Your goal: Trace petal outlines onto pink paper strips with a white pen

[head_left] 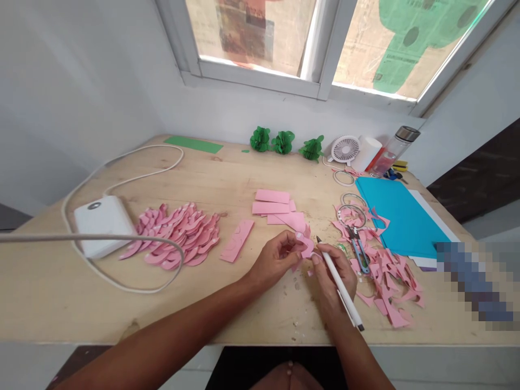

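Note:
Between the fingers of my left hand is a small curved pink paper cutout, with a whitish patch at its upper end. My right hand is closed around a white pen, its dark tip pointing up and away from me. The right fingertips also meet the lower end of the cutout; whether they grip it is hard to tell. Just beyond my hands lie pink paper strips. A single pink strip with drawn curved lines rests left of my left hand.
Left are a pile of wavy pink cutouts and a corded white box. Right lie pink scraps, small blue-handled snips, tape rings and a blue folder. Green paper flowers, a fan and a bottle stand behind.

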